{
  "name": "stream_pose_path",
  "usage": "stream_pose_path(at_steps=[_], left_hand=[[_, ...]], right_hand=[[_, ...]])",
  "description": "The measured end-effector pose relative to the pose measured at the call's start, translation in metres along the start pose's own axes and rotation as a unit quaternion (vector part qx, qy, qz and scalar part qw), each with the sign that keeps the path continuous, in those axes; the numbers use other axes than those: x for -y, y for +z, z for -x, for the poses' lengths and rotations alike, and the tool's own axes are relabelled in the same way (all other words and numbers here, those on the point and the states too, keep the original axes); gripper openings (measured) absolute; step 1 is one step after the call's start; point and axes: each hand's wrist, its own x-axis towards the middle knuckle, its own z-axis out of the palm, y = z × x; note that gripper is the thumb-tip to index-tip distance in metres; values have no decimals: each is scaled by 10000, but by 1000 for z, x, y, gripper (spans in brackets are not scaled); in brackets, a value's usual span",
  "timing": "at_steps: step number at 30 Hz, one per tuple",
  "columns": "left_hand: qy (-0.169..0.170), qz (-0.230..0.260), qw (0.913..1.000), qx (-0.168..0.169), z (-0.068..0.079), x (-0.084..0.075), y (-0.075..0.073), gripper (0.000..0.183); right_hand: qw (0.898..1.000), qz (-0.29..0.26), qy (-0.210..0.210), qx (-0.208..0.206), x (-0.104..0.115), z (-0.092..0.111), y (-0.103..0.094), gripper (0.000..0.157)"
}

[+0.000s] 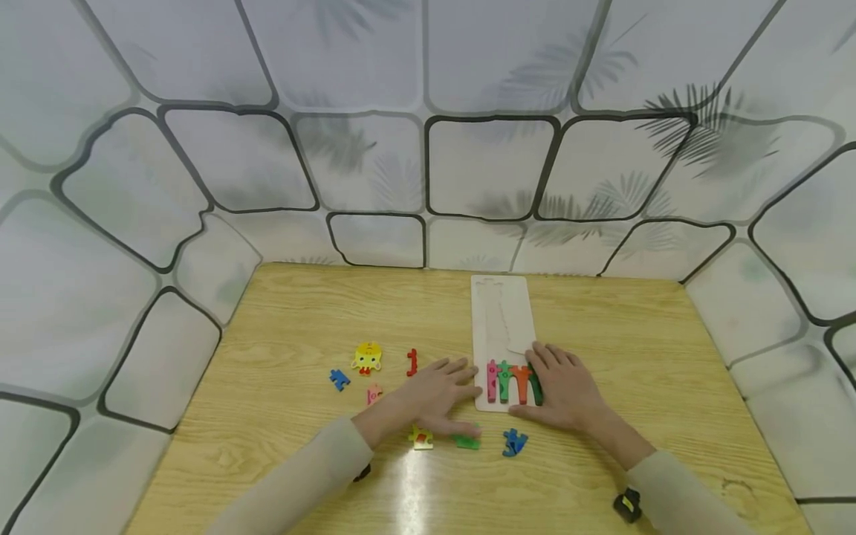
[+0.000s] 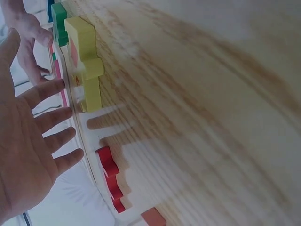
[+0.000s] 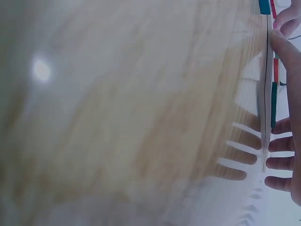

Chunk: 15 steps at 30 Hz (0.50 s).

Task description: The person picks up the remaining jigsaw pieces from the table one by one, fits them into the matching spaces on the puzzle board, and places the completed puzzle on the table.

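Note:
A pale wooden puzzle board [image 1: 483, 319] lies upright before me in the head view. Pink [image 1: 492, 381], light green [image 1: 504, 386], orange [image 1: 521, 385] and dark green [image 1: 536, 388] pieces sit side by side in its near end. My right hand [image 1: 567, 390] rests along the board's right edge, fingers extended, thumb at the near edge. My left hand [image 1: 433, 400] spreads its fingers beside the board's left edge, holding nothing. Its thumb overlaps a loose green piece [image 1: 467, 443] in the head view. Close by lies a yellow piece [image 2: 87, 56], standing out in the left wrist view.
A blue piece [image 1: 514, 443] lies in front of the board. Left of the left hand are a red piece [image 1: 412, 362], a yellow animal-head piece [image 1: 367, 358], another blue piece [image 1: 339, 380] and a pink piece [image 1: 374, 393]. Patterned walls [image 1: 491, 171] border the wooden table [image 1: 301, 312].

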Motion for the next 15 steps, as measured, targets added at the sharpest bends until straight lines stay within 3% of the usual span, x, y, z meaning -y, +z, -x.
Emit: stream_pose_path(at_steps=[15], left_hand=[[-27,1,10000,-47,2,2,3,81]], right_hand=[[9983,225,-538,14,-22,4,-1,114]])
